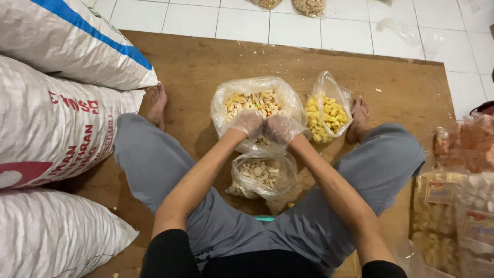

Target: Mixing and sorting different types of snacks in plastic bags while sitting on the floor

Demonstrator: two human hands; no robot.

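While the person sits with legs spread on the wooden board (206,62), the left hand (248,123) and right hand (281,128), gloved, meet knuckle to knuckle, pinching the near rim of the big snack bag (254,100); a smaller bag (262,176) lies directly beneath, toward the person's lap, equally near both.

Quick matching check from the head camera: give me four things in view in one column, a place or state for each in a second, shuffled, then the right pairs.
Things:
1. Bag of yellow snack pieces
2. Small bag of pale crackers
3. White woven sacks
4. Large bag of mixed snacks

Places:
A. stacked at the person's left
B. nearest the body, between the legs
C. just beyond both gloved hands, open
D. by the right foot

Pairs: 1-D, 2-B, 3-A, 4-C. The left hand and right hand meet above bag 2.
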